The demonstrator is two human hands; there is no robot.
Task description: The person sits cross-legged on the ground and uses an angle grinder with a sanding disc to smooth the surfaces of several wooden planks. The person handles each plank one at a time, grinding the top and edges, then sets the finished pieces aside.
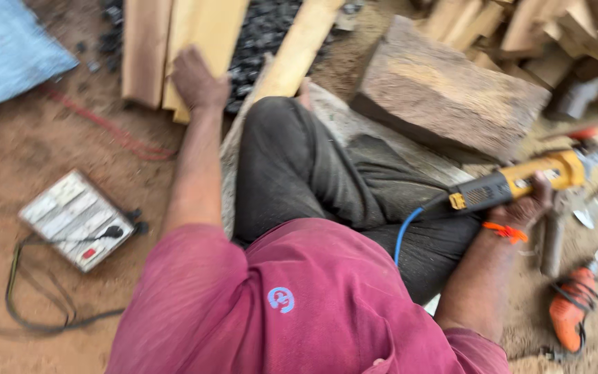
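Head view: right hand [531, 204] grips yellow grinder [520, 181].

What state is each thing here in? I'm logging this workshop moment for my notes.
left hand: stretched out, resting on a pale wooden plank.
right hand: closed around the yellow power tool.
yellow power tool: held level off the ground, blue cord attached; running or not, cannot tell.
orange drill: lying on the dirt, unheld.
white socket board: flat on the ground, one black plug in it.
large wooden block: lying flat.
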